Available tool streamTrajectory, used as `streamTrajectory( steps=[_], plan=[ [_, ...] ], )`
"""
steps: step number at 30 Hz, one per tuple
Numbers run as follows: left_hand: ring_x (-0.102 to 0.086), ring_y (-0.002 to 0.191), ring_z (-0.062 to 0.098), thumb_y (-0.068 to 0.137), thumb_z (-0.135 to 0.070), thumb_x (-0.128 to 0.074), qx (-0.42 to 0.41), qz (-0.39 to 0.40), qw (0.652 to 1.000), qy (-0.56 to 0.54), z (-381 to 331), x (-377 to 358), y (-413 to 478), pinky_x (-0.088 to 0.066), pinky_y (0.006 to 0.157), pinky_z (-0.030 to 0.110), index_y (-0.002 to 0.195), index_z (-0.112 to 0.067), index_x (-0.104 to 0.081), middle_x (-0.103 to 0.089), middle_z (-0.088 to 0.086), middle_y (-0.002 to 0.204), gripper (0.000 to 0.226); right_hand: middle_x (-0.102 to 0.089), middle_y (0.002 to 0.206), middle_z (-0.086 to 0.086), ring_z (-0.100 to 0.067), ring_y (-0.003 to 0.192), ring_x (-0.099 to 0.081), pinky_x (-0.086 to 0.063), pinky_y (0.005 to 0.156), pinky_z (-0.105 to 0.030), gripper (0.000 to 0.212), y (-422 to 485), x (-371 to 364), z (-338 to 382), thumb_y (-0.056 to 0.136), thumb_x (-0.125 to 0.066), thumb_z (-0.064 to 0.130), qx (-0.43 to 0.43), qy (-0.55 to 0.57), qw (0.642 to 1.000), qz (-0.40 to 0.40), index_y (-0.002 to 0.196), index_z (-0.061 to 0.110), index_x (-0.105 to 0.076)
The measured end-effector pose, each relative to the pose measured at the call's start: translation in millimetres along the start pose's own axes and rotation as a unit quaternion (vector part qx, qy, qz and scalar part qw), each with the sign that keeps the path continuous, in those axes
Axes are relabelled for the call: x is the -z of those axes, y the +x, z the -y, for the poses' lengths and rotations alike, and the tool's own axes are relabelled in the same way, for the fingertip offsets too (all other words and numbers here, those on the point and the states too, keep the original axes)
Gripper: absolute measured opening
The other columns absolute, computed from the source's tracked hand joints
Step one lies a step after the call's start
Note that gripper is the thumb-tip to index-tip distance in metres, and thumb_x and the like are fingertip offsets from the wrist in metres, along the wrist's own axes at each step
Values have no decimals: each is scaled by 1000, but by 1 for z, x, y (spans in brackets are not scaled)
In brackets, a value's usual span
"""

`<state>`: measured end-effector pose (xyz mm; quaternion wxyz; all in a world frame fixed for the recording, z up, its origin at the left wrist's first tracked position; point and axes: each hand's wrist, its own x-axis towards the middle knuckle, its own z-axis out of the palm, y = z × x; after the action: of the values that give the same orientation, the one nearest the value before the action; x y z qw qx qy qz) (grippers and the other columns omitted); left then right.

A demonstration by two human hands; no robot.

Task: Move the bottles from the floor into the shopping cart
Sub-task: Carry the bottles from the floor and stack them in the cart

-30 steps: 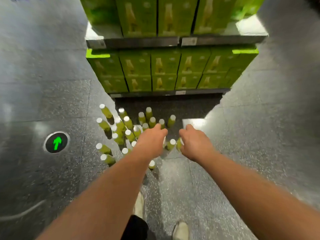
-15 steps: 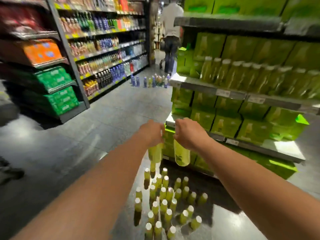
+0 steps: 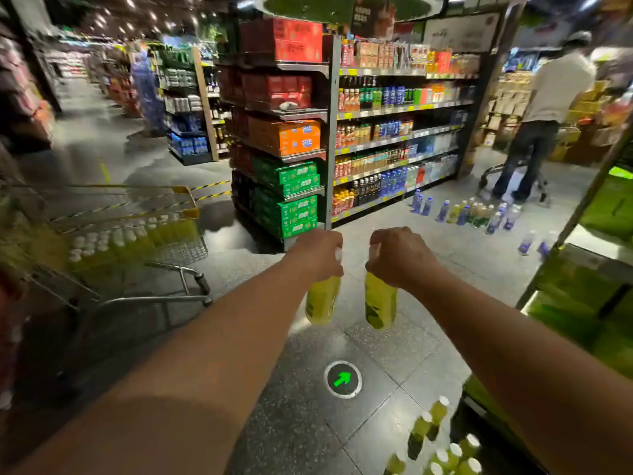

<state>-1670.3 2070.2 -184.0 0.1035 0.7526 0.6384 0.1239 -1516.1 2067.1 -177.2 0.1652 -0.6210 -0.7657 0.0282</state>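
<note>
Here left grip (image 3: 318, 255) and right grip (image 3: 399, 258) each clasp a bottle (image 3: 322, 299); open floor (image 3: 239, 265) reaches the seemingly half-full cart (image 3: 186, 202)

- A round marker (image 3: 343, 379) with a green arrow is set into the grey speckled floor (image 3: 404, 341).
- A shelf end (image 3: 325, 132) carries stacked cartons: red at the top, orange in the middle, green below.
- Beside it, long shelves (image 3: 397, 138) hold rows of drinks.
- Yellow-and-black striped tape (image 3: 213, 189) runs left of the shelf end.
- A person in a light shirt (image 3: 548, 108) stands far right, back turned.
</note>
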Motion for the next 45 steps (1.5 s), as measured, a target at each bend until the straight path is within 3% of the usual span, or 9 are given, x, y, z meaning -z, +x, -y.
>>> streamTrajectory(
  steps=[6, 12, 18, 22, 25, 32, 38, 45],
  plan=[
    [-57, 103, 29, 78, -24, -73, 66, -26, 997, 30, 116, 30, 31, -38, 70, 28, 110, -18, -62, -60, 9, 115, 33, -66, 101, -12, -29, 90, -62, -53, 75, -32, 22, 82, -51, 90, 79, -65, 20, 71, 43, 996, 24, 100, 13, -66],
    [-56, 105, 29, 78, -26, -74, 150, -30, 988, 37, 218, 41, 69, -40, 73, 28, 112, -18, -61, -60, 9, 116, 37, -66, 106, -12, -31, 96, -63, -54, 78, -34, 32, 175, -108, 161, 78, -67, 22, 173, 3, 983, 67, 109, 13, -67],
    [-58, 102, 29, 78, -23, -75, 260, -62, 963, 22, 303, 71, 105, -43, 73, 30, 109, -15, -62, -60, 9, 115, 34, -66, 109, -11, -31, 102, -61, -50, 81, -32, 34, 273, -146, 233, 79, -64, 24, 284, -8, 955, 85, 111, 15, -67],
    [-56, 107, 30, 79, -20, -75, 314, -120, 942, 13, 352, 92, 116, -47, 82, 34, 114, -12, -63, -59, 12, 118, 38, -66, 108, -9, -31, 99, -63, -52, 78, -33, 32, 325, -171, 285, 76, -66, 23, 325, 7, 942, 81, 108, 17, -67],
    [-58, 105, 28, 77, -18, -76, 345, -131, 930, 11, 391, 103, 122, -45, 76, 30, 107, -12, -65, -61, 10, 113, 33, -66, 110, -8, -30, 102, -62, -50, 76, -31, 35, 356, -193, 326, 75, -65, 25, 359, 3, 930, 81, 109, 18, -65],
    [-59, 104, 29, 75, -25, -76, 390, -99, 914, 45, 515, 142, 164, -43, 73, 28, 110, -14, -65, -62, 10, 115, 39, -67, 106, -10, -31, 100, -62, -49, 76, -31, 34, 440, -254, 431, 71, -69, 19, 366, 52, 921, 121, 104, 15, -67],
    [-60, 104, 30, 75, -26, -77, 359, -95, 927, 62, 617, 188, 234, -42, 74, 28, 109, -14, -64, -63, 10, 114, 38, -66, 104, -11, -32, 100, -62, -47, 72, -31, 26, 529, -284, 499, 72, -67, 17, 322, 98, 934, 119, 97, 15, -67],
    [-58, 106, 31, 74, -28, -79, 348, -76, 933, 54, 713, 196, 337, -39, 72, 28, 110, -17, -62, -60, 10, 117, 42, -67, 112, -10, -32, 106, -61, -49, 83, -34, 30, 642, -335, 540, 76, -66, 19, 317, 78, 939, 109, 106, 19, -67]
  ],
)
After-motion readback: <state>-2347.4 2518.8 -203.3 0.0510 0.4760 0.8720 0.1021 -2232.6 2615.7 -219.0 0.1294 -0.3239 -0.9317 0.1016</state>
